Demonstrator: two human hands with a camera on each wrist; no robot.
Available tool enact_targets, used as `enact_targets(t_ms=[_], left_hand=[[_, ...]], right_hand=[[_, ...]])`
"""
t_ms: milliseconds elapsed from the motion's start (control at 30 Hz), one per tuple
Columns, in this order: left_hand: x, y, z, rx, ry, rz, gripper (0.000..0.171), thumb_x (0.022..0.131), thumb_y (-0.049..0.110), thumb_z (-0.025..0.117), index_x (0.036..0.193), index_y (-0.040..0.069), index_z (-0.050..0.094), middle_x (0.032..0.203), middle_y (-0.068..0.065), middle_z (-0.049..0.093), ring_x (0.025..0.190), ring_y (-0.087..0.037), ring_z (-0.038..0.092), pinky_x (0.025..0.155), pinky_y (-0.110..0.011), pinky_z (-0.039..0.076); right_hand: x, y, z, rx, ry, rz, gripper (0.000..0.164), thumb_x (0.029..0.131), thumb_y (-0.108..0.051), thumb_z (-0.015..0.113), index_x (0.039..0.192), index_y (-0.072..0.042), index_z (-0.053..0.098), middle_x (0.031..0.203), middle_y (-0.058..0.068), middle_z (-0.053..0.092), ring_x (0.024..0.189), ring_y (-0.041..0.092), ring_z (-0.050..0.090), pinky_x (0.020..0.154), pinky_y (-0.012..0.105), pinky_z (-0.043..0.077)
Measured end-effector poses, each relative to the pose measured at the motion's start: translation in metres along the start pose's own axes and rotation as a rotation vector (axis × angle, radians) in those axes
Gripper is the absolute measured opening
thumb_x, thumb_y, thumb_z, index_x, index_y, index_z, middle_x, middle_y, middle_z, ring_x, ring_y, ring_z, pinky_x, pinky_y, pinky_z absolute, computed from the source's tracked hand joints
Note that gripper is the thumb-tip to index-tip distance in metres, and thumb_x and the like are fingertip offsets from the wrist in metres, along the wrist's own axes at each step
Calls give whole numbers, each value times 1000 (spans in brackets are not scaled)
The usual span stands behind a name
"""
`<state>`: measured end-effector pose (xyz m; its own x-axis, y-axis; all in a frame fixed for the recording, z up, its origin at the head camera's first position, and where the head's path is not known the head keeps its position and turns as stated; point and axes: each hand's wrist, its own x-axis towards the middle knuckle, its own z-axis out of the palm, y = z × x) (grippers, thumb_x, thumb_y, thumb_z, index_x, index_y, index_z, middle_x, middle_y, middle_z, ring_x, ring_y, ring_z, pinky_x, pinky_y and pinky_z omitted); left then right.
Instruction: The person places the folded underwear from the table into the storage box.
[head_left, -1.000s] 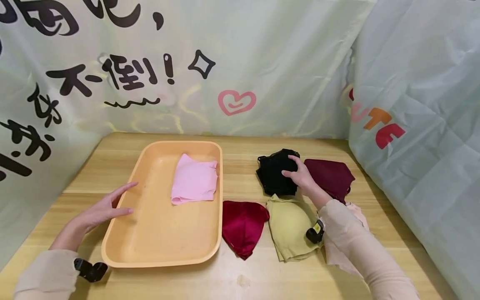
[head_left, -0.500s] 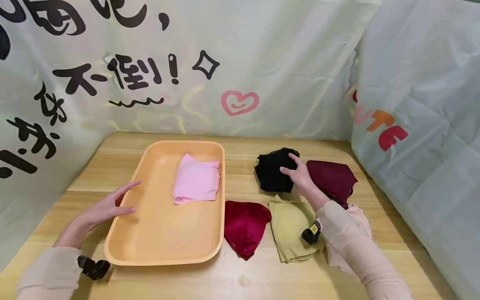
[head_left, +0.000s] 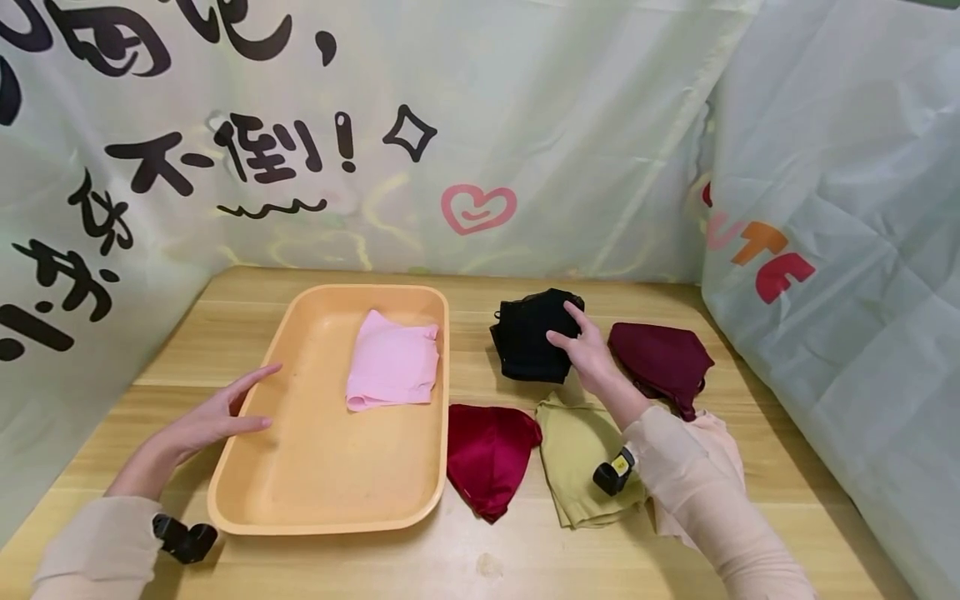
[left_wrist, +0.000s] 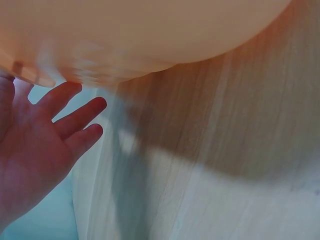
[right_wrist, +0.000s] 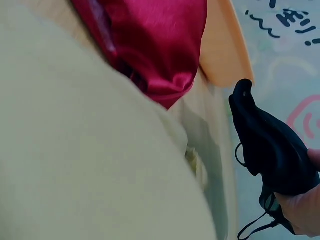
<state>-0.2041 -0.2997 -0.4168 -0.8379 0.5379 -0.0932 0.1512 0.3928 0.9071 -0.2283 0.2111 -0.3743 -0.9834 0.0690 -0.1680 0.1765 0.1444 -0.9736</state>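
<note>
My right hand (head_left: pixel 588 346) grips a folded black bra (head_left: pixel 528 337) by its right side, between thumb and fingers. Thin straps hang from the black bra (right_wrist: pixel 270 150) in the right wrist view, where it is up off the table. My left hand (head_left: pixel 206 421) lies at the left rim of an orange plastic tray (head_left: pixel 247 492), thumb and a finger reaching over the edge. Seen from the left wrist, the other fingers (left_wrist: pixel 82 117) of that hand are spread, nearly straight, by the tray's outer wall. Inside the tray is a folded pink cloth (head_left: pixel 393 362).
Right of the tray lies a red satin bra (head_left: pixel 491 454), beside a yellow-green one (head_left: pixel 577 462). A burgundy folded bra (head_left: pixel 663 358) sits farther back, and a pale pink cloth (head_left: pixel 723 446) is partly under my right forearm. Fabric sheets hang behind the wooden table (head_left: pixel 525 558).
My right hand has moved left with the black bra, widening the gap to the burgundy one. The left hand stays at the tray rim; the head view shifted slightly.
</note>
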Motion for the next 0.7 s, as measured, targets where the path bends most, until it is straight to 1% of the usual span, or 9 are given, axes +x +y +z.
enact_targets(t_ms=[67, 167, 267, 333, 433, 467, 567, 700], left_hand=[[0, 0, 0, -7, 0, 9, 73, 86, 4, 57, 145, 3, 14, 147, -29, -2, 132, -40, -6, 84, -1, 22], [0, 0, 0, -3, 0, 1, 73, 87, 5, 57, 145, 5, 14, 147, -28, -3, 132, -41, -8, 83, 0, 21], [0, -1, -1, 3, -2, 3, 73, 87, 6, 57, 145, 4, 13, 147, -28, -3, 131, -43, -9, 83, 0, 20], [0, -1, -1, 3, -1, 3, 73, 87, 6, 57, 145, 4, 14, 148, -27, -3, 131, -41, -9, 83, 0, 21], [0, -1, -1, -7, -8, 20, 73, 86, 5, 56, 145, 3, 13, 147, -28, -3, 131, -41, -10, 84, 0, 20], [-1, -1, -1, -10, -9, 22, 72, 86, 4, 56, 145, 3, 13, 147, -28, -3, 131, -41, -10, 84, 0, 20], [-1, 0, -1, -16, -13, 19, 73, 87, 4, 56, 145, 3, 13, 147, -28, -4, 131, -42, -11, 84, 0, 20], [-2, 1, -1, -6, -10, -6, 73, 87, 6, 56, 145, 4, 12, 148, -26, -5, 130, -43, -12, 86, -1, 20]], right_hand=[[-1, -3, 3, 22, -7, -5, 68, 92, -3, 49, 148, -18, 13, 152, 6, -12, 137, 28, -5, 109, 44, 13], [-1, -6, 6, 43, -6, -6, 68, 92, -2, 49, 148, -19, 13, 152, 5, -12, 137, 29, -3, 109, 44, 16], [-3, -7, 8, 82, -16, -15, 68, 92, -2, 48, 148, -19, 13, 152, 5, -9, 138, 28, 5, 108, 42, 20], [-4, -7, 10, 151, -37, -23, 69, 91, 0, 48, 148, -18, 12, 153, 6, -5, 137, 29, 13, 107, 42, 23], [-5, -8, 14, 286, -79, -20, 70, 91, 3, 46, 148, -17, 10, 153, 8, 1, 134, 28, 23, 105, 42, 27], [-6, -8, 15, 327, -91, -13, 70, 91, 4, 45, 148, -17, 10, 153, 9, 2, 133, 29, 24, 104, 42, 28], [-8, -10, 18, 384, -107, 3, 71, 91, 5, 45, 148, -18, 10, 153, 9, 4, 133, 28, 25, 104, 42, 28], [-11, -14, 23, 394, -117, 0, 71, 91, 5, 45, 148, -19, 10, 153, 9, 5, 134, 28, 25, 104, 41, 28]])
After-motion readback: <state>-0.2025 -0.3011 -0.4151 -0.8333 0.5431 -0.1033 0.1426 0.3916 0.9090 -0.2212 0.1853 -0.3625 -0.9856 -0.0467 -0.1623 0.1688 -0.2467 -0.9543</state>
